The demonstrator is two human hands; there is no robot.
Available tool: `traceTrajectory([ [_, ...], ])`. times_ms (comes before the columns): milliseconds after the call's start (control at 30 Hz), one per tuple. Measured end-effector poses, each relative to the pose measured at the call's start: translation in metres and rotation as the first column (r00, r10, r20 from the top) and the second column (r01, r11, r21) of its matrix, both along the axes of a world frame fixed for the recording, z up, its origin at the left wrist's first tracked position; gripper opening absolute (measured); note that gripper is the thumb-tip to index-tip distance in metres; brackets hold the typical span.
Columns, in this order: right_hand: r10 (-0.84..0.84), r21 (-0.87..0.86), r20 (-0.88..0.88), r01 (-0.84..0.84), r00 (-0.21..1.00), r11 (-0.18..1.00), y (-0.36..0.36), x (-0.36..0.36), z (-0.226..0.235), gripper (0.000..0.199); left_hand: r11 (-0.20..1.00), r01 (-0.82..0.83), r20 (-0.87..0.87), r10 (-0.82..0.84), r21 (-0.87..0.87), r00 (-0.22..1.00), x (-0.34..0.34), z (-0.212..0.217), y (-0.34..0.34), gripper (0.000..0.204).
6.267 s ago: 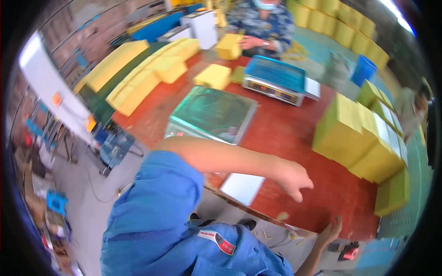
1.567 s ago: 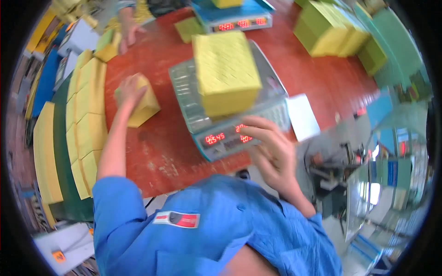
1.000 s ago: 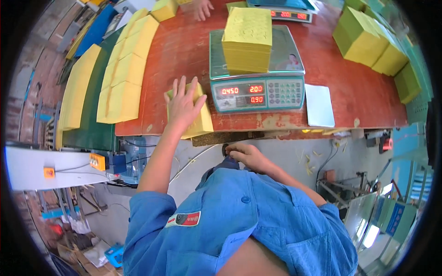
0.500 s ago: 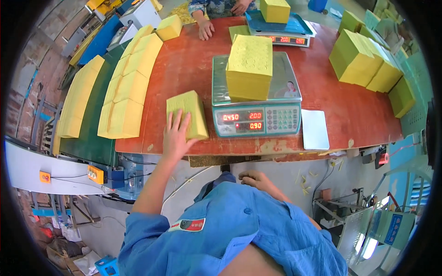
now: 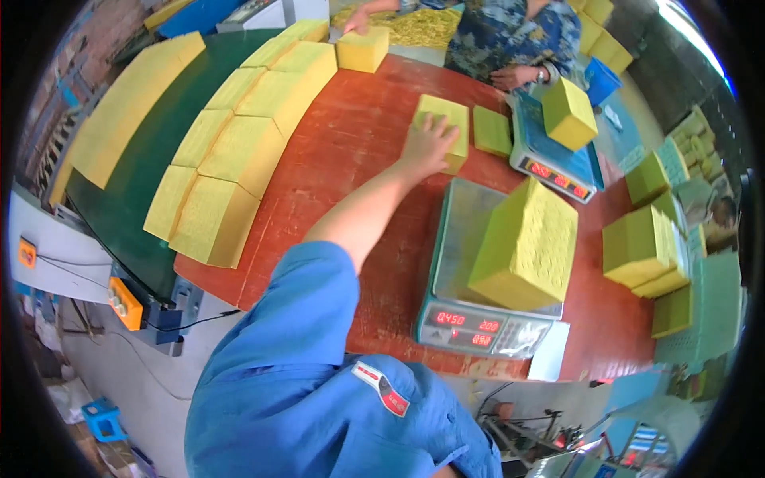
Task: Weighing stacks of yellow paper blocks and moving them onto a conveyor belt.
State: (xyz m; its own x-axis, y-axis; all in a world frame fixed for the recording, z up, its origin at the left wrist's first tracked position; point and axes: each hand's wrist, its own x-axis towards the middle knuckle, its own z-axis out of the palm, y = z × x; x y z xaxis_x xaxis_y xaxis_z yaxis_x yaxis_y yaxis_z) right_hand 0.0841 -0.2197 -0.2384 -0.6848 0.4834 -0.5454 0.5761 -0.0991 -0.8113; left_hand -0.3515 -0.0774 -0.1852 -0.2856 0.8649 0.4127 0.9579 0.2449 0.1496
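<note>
Head view: left hand (image 5: 431, 146), fingers splayed, on a yellow block (image 5: 444, 109) at upper centre.
The left forearm (image 5: 362, 209) slants up from a blue sleeve (image 5: 299, 299) across the red table (image 5: 323, 163); the right hand's state cannot be told. Right of centre stands a scale (image 5: 460, 243) bearing another block (image 5: 526, 248); green surface (image 5: 151, 151) upper left, grey floor (image 5: 155, 426) lower left.

The widest way for a hand goes over the red table (image 5: 351, 123), between the rows of yellow blocks (image 5: 239, 143) and the near scale (image 5: 456, 263), but the left hand (image 5: 430, 146) and its forearm cross it. Ahead, a small block (image 5: 444, 107) (under that hand), a flat block (image 5: 492, 130) and the far scale (image 5: 530, 127) stand in the way. On the right, a narrower passage lies between the tall block (image 5: 526, 247) and the right-side stacks (image 5: 641, 247).
</note>
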Motion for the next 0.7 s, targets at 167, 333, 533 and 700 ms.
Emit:
traceTrajectory([
  [167, 0.05, -0.024, 0.141, -0.047, 0.989, 0.999, 0.004, -0.024, 0.007, 0.028, 0.992, -0.039, 0.027, 0.036, 0.123, 0.999, -0.004, 0.01, 0.043, 0.061],
  [333, 0.002, -0.07, 0.227, 0.014, 0.974, 0.997, -0.014, -0.027, 0.008, 0.028, 0.874, 0.028, 0.199, -0.142, 0.486, 0.97, 0.032, 0.028, 0.004, 0.054],
  [533, -0.14, -0.108, 0.246, 0.171, 0.959, 0.979, -0.049, -0.022, 0.008, 0.028, 0.739, -0.555, 0.904, -0.173, 0.382, 0.391, -0.018, -0.016, -0.011, 0.065],
  [700, -0.404, -0.089, 0.217, 0.43, 0.889, 0.898, -0.076, -0.028, 0.006, 0.028, 0.863, -0.335, 0.88, -0.447, 0.377, -0.162, -0.032, -0.009, 0.003, 0.059],
])
